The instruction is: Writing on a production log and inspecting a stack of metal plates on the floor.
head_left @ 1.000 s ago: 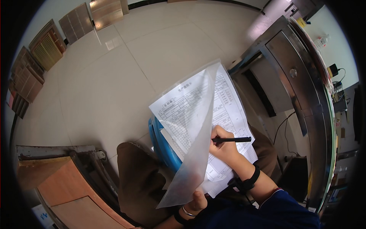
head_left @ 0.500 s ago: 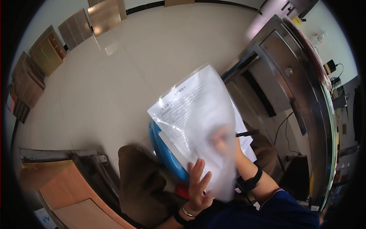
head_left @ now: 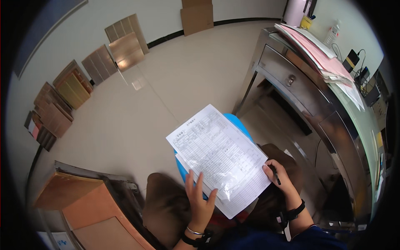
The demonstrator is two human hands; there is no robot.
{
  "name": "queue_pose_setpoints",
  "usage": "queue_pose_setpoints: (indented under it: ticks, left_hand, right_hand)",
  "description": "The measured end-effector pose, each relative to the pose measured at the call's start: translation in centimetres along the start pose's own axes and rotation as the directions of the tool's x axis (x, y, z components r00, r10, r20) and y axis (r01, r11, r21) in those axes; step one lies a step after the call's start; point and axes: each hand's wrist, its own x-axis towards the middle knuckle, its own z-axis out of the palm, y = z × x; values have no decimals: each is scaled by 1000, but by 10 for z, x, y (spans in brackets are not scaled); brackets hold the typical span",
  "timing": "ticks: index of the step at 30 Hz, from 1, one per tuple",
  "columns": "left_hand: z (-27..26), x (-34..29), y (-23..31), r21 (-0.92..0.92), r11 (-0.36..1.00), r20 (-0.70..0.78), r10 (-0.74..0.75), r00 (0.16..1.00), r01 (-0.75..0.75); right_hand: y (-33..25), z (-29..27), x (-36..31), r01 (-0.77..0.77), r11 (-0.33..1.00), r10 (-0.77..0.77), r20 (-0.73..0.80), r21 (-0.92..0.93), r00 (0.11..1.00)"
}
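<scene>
A yellow cup [head_left: 306, 23] (something dark pokes out) stands past pink papers [head_left: 318, 58]. Printed sheets [head_left: 208, 143] lie over a blue stool [head_left: 236, 122]; the left hand [head_left: 201, 206] spreads empty beside them, the right hand [head_left: 278, 173] curls round a black pen [head_left: 277, 178].

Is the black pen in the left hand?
No, the black pen is in the right hand, while the left hand has its fingers spread at the edge of the printed sheets.

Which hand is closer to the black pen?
Right. The right hand is holding the black pen, by the right edge of the papers. The left hand is away from it, fingers spread, at the papers' lower-left edge.
</scene>
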Motion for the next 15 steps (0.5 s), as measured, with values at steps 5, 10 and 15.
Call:
queue_pose_setpoints:
  ticks: [5,10,15]
  left_hand:
    - [-12,-1,-3,-199,929,-112,-339,934,313]
    - [-11,-10,-12,-309,872,-93,-425,900,380]
    - [-7,6,-21,-559,712,-34,-532,846,426]
  right_hand:
    - [-11,1,-16,-27,967,2,96,254,995]
    - [-37,-4,-46,102,986,-101,-19,131,995]
    - [-32,-14,-71,110,958,-91,-82,265,992]
